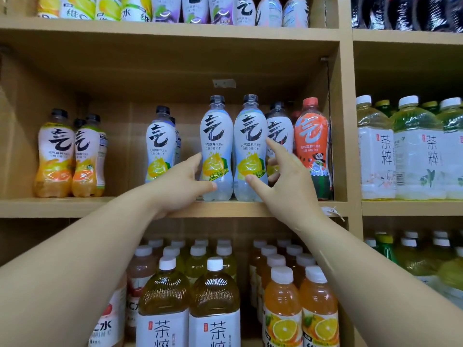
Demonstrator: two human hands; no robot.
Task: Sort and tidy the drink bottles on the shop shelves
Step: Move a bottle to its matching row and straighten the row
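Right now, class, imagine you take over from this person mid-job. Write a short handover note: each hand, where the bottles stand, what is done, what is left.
Left hand: holds the left lemon bottle at the front of the middle shelf.
Right hand: holds the right lemon bottle beside it, thumb in front, fingers round its right side.
Elsewhere: a third lemon bottle stands apart, further left and back; orange bottles at far left; a red panda bottle at far right.
Done: two lemon bottles upright, side by side, labels forward.
Left: probably bring the third lemon bottle into line and close the gaps.
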